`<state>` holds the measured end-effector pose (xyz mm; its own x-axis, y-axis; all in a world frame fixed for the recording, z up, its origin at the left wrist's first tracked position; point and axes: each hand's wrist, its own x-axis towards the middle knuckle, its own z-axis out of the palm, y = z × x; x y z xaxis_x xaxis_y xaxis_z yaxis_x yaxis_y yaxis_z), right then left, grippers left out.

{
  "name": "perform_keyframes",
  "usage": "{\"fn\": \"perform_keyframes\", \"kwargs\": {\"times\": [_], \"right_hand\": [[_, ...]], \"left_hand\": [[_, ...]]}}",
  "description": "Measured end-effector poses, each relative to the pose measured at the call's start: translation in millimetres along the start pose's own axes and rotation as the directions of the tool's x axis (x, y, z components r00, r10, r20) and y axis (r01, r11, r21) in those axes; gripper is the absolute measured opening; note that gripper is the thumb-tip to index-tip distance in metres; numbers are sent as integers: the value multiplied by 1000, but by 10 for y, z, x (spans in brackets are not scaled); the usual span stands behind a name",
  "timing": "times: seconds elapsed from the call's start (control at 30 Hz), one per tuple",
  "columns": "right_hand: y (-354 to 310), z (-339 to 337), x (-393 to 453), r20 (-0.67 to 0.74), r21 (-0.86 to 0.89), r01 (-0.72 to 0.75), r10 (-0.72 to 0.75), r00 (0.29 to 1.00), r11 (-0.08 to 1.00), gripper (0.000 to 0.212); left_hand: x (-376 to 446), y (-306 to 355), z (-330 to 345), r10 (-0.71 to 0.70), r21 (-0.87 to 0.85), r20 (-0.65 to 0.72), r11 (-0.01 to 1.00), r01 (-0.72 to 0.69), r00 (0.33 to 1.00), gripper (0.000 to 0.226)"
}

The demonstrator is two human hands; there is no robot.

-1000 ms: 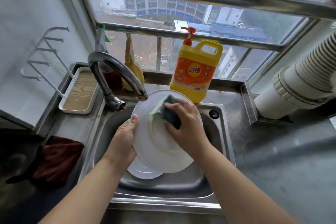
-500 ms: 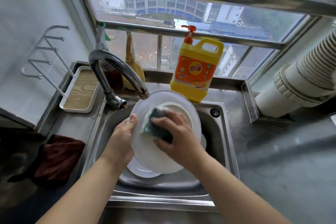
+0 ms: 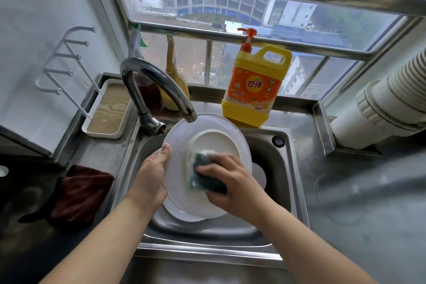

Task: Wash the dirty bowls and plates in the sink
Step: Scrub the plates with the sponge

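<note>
White plate (image 3: 214, 140), dark green sponge (image 3: 202, 180), yellow-orange detergent bottle (image 3: 253, 90).

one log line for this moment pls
step: scrubbing plate | left hand: holds white plate by rim, tilted over sink | right hand: presses sponge on plate | faucet: no water seen

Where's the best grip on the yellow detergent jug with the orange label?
Likely the moulded loop handle at the upper right of the yellow detergent jug, taken from above and the right. The jug stands upright behind the steel sink; the red pump sits on the upper left, and the held white plate crowds its base.
</note>
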<state>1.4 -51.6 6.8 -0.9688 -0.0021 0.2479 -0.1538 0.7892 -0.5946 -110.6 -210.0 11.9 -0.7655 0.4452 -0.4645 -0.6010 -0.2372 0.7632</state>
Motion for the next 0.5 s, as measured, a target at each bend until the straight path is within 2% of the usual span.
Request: {"fn": "perform_keyframes", "kwargs": {"times": [0.07, 0.17, 0.2, 0.3, 0.43, 0.5], "right_hand": [[198, -67, -203, -7, -45, -25, 25, 1000, 999, 44], [454, -241, -154, -139, -56, -269, 260, 956, 961, 48], [456, -278, -37, -163, -52, -301, 289, 943, 952, 50], [209, -251, 345, -189, -8, -248, 242, 952, 969, 50], [-59, -36, 148, -6, -10, -12, 12, 1000, 1000, 47], [85, -47, -107, 52, -36, 20, -18, 998, 999, 46]], "left_hand": [[-2, -9, -64, 4, 11, -7, 1000, -4, 1000, 37], [-33, -56, -39, -6, 30, 28, 1000, 5, 1000, 36], [-45, -68, 9, -8, 37, 38, 999, 7, 999, 36], [-38, -55, 127, -10, 22, 51, 1000, 9, 999, 36], [10, 31, 61, 3, 5, 23, 1000, -3, 1000, 40], [12, 30, -16, -3, 35, 7, 999, 3, 1000, 39]]}}
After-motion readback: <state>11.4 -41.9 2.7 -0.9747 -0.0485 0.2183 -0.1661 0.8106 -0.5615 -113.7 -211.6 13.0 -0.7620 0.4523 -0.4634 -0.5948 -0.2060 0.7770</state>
